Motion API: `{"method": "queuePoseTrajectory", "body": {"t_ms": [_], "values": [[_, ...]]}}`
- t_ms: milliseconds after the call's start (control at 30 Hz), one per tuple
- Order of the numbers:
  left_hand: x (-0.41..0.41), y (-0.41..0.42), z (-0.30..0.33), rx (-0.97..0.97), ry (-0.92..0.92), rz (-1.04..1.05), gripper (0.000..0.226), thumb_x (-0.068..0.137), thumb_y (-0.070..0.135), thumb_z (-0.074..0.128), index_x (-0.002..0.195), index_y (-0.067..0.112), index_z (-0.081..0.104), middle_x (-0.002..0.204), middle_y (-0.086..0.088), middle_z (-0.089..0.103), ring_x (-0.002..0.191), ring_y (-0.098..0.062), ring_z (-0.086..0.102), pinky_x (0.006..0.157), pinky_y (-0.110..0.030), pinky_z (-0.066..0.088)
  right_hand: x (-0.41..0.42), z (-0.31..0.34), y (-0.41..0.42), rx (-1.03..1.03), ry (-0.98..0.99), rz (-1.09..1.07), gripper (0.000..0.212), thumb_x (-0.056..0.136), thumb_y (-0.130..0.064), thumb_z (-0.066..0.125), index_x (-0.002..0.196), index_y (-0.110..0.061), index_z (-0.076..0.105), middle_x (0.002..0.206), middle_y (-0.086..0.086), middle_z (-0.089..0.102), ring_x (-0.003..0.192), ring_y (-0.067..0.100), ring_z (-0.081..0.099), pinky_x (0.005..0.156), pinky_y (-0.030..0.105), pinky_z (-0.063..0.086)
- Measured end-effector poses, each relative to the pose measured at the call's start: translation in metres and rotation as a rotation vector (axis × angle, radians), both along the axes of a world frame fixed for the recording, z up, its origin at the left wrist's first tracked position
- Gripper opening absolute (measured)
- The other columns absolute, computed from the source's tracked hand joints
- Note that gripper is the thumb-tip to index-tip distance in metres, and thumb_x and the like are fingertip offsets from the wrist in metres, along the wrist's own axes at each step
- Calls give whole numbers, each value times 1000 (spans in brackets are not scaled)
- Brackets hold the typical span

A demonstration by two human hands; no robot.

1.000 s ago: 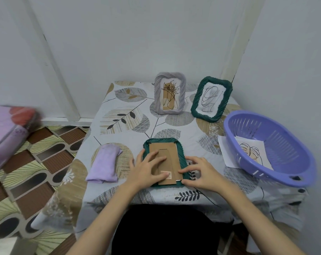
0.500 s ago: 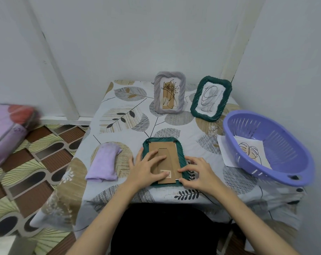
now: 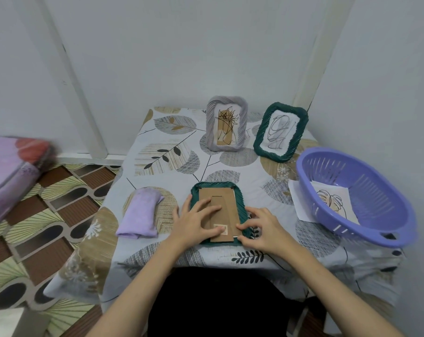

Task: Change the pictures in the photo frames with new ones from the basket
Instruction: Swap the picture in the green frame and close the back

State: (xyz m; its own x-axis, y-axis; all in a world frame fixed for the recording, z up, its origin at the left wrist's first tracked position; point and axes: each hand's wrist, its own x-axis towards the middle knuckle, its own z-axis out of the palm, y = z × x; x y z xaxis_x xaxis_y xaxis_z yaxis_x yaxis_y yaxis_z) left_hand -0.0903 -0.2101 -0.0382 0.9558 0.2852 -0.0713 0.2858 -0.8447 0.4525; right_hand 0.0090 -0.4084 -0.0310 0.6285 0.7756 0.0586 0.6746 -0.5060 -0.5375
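Note:
A green woven photo frame [image 3: 240,198] lies face down near the table's front edge, its brown cardboard back [image 3: 223,203] facing up. My left hand [image 3: 196,222] rests flat on the cardboard, fingers spread. My right hand [image 3: 262,227] pinches at the frame's lower right corner with its fingertips. At the back stand a grey frame [image 3: 226,126] and a second green frame [image 3: 280,132], each with a line drawing inside. A purple basket [image 3: 354,195] on the right holds a paper with a leaf drawing [image 3: 332,200].
A folded lilac cloth [image 3: 140,215] lies to the left of the face-down frame. A white sheet [image 3: 298,200] sticks out from under the basket. The table stands in a wall corner. A pink bundle [image 3: 9,171] sits on the patterned floor at left.
My right hand's fingertips have shifted slightly along the frame's lower right corner. My left hand stays pressed on the cardboard back. The frame has not moved.

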Motion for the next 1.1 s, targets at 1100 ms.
{"method": "queuePoseTrajectory", "body": {"t_ms": [1100], "values": [[-2,4,-1,-86,-38,-18,80,53,85,29,129,58,33,149,26,18,143,-15,-4,113,-52,-3,-20,0,12,38,73,-158,65,56,-80,42,116,-56,50,134,-5,39,125,12,28,109,36,25]]}}
